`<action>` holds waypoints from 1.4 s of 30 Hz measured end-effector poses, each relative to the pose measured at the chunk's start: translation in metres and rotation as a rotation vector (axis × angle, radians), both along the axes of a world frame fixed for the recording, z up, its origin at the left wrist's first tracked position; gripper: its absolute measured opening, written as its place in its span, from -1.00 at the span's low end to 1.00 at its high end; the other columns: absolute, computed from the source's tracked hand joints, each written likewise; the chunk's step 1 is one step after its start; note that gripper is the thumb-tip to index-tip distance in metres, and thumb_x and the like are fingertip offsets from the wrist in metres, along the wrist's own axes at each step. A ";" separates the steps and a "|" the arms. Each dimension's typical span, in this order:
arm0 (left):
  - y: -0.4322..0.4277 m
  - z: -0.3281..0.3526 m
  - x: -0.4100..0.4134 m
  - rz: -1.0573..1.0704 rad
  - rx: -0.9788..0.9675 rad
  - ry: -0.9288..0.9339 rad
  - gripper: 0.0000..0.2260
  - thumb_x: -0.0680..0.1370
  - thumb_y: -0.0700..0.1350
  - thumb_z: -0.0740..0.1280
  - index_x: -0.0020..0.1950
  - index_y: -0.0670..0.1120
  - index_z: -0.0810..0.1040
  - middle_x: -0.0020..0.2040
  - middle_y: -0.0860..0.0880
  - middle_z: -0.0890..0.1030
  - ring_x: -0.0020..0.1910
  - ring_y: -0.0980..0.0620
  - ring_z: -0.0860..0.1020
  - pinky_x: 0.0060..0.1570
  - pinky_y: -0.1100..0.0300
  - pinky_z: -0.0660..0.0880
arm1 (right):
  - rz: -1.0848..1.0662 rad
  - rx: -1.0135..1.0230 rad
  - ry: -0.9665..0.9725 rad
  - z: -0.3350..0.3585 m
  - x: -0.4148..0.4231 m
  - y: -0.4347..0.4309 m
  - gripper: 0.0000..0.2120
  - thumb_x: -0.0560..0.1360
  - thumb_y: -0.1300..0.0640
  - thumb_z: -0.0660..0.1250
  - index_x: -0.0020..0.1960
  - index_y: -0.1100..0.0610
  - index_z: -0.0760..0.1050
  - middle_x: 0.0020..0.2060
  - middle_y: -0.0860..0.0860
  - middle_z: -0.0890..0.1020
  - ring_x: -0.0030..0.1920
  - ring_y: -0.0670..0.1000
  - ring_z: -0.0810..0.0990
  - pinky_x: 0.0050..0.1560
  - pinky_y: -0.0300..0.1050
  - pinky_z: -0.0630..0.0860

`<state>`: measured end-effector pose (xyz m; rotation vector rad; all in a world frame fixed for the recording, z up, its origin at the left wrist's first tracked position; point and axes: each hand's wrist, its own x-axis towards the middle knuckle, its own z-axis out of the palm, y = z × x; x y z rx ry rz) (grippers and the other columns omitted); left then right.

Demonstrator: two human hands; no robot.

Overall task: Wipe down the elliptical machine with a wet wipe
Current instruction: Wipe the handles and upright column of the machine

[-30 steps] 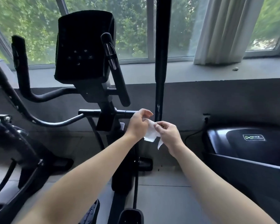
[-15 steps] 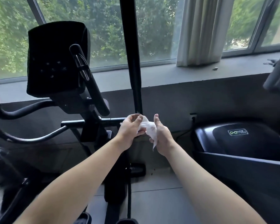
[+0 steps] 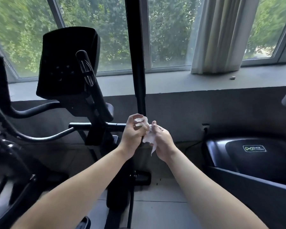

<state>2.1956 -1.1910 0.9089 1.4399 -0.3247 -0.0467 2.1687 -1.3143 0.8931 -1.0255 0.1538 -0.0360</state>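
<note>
Both hands meet in front of me. Left hand [image 3: 132, 132] curls its fingers round the bunched top of the crumpled white wet wipe [image 3: 148, 138]. Right hand [image 3: 163, 143] pinches the lower part, with a loose tail hanging below. Just behind stands the black upright handle bar [image 3: 136, 63] of the black elliptical machine [image 3: 64, 63], not yet wiped. Risk: pulling my hands apart may tear the damp sheet, and a wadded wipe would cover little surface.

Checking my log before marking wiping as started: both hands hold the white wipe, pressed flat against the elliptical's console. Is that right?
Not quite. The left hand and right hand do hold the white wipe, but it is not pressed on the console. The head view shows it bunched between the hands, clear of the console, lower and to its right.
</note>
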 end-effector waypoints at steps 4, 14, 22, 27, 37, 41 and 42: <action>0.007 -0.001 0.003 0.093 0.110 -0.004 -0.91 0.59 -0.26 0.43 0.01 -0.08 0.64 -0.04 0.04 0.68 0.01 0.03 0.66 0.02 0.23 0.57 | 0.083 -0.133 -0.036 -0.001 0.005 -0.002 -0.61 0.70 -0.04 0.21 0.18 0.23 0.66 0.04 0.17 0.73 -0.05 0.07 0.70 -0.02 -0.09 0.64; -0.014 0.027 0.033 0.478 0.176 -0.364 -0.85 0.59 -0.26 0.41 0.10 -0.07 0.53 0.04 -0.03 0.63 0.05 0.12 0.62 0.12 0.27 0.51 | -0.092 -0.484 -0.062 0.027 0.047 -0.018 -0.70 0.69 0.14 0.23 0.39 0.08 0.52 0.22 -0.07 0.64 0.18 -0.16 0.60 0.22 -0.29 0.50; -0.018 -0.004 0.047 0.321 0.170 -0.170 -0.82 0.60 0.05 0.41 0.18 0.22 0.53 0.00 0.11 0.67 0.01 0.17 0.65 0.02 0.33 0.50 | 0.016 -0.619 -0.101 0.025 0.068 -0.010 -0.74 0.68 0.05 0.19 0.13 -0.09 0.67 -0.04 -0.12 0.74 0.05 -0.07 0.70 0.06 -0.10 0.60; -0.007 -0.016 0.045 0.284 0.214 -0.151 -0.78 0.61 0.06 0.41 0.24 0.10 0.61 0.02 0.12 0.71 0.05 0.20 0.66 0.03 0.32 0.51 | -0.015 -0.629 -0.115 0.026 0.062 -0.008 -0.73 0.68 0.08 0.20 0.04 -0.06 0.68 -0.07 -0.16 0.74 0.01 -0.16 0.68 0.01 -0.15 0.55; -0.018 0.025 0.054 0.376 0.223 -0.236 -0.82 0.63 0.10 0.37 0.20 0.14 0.56 -0.04 0.16 0.68 -0.01 0.27 0.63 -0.05 0.46 0.47 | -0.087 -0.573 -0.190 0.044 0.064 -0.002 -0.76 0.66 0.04 0.25 0.18 -0.10 0.67 0.03 -0.13 0.74 0.11 -0.13 0.68 0.12 -0.15 0.58; -0.004 -0.006 0.054 0.286 0.356 -0.193 -0.83 0.63 0.14 0.34 0.20 0.20 0.54 0.01 0.16 0.68 0.02 0.27 0.62 0.03 0.31 0.53 | -0.118 -0.635 -0.158 0.049 0.063 -0.001 -0.76 0.61 0.03 0.25 -0.01 -0.09 0.70 -0.12 -0.14 0.73 -0.02 -0.08 0.68 0.03 -0.05 0.56; 0.000 -0.010 0.055 0.256 0.388 -0.178 -0.84 0.63 0.12 0.35 0.20 0.20 0.53 0.03 0.15 0.68 0.06 0.23 0.63 0.05 0.28 0.55 | -0.126 -0.657 -0.167 0.053 0.062 0.000 -0.77 0.61 0.02 0.25 -0.08 -0.05 0.68 -0.20 -0.14 0.71 -0.13 -0.12 0.66 -0.05 -0.10 0.54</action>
